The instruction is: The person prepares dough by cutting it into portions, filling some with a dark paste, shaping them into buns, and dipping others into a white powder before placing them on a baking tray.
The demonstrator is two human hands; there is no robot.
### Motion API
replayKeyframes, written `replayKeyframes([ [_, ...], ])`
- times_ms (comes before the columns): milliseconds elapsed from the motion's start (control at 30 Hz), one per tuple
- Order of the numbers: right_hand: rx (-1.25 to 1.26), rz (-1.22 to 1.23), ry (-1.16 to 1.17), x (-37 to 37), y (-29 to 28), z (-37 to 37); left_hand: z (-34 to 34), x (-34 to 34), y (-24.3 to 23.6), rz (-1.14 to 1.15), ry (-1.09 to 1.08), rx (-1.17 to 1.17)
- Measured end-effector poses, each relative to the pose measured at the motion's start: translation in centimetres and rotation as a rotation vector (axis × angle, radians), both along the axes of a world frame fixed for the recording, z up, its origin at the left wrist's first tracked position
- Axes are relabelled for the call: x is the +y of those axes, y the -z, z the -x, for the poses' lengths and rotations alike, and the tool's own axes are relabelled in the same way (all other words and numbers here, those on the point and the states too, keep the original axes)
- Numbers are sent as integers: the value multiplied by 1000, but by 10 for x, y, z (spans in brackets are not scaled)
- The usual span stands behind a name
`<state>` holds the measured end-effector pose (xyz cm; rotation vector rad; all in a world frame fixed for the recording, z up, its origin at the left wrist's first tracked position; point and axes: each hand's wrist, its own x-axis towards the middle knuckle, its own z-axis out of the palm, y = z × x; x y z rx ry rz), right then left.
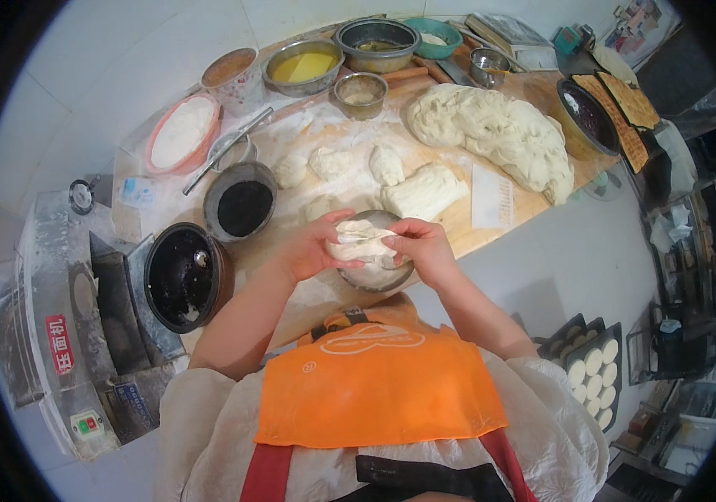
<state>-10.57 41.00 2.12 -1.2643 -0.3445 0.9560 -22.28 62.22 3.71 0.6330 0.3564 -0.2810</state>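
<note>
Between my two hands is a soft, pale piece of dough (361,238), pinched and folded along its top. My left hand (312,244) curls around its left side, while the fingers of my right hand (423,249) pinch its right edge. Directly below is a round metal bowl (377,286), partly hidden by hands and dough; a whitish powder shows inside. Just beyond lie a thick slab of dough (427,192) and smaller dough lumps (330,163) on the floured wooden board (450,233). A white scraper (490,201) rests to the slab's right, near a large dough mass (492,134).
At left stand a bowl of black grains (245,207), a dark pot (222,289) and a pink basin (154,151) of white flour. A basin of yellow liquid (304,67) and other bowls line the back. A machine (57,276) flanks the table; trays of round pale pieces (594,364) sit lower right.
</note>
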Motion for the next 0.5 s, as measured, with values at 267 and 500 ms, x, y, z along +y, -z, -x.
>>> replayKeyframes([
  [267,-156,7,-42,23,-12,6,-16,-20,-22,-581,49,98],
  [500,-1385,-81,-116,29,-43,14,-9,-14,2,-1216,78,-246],
])
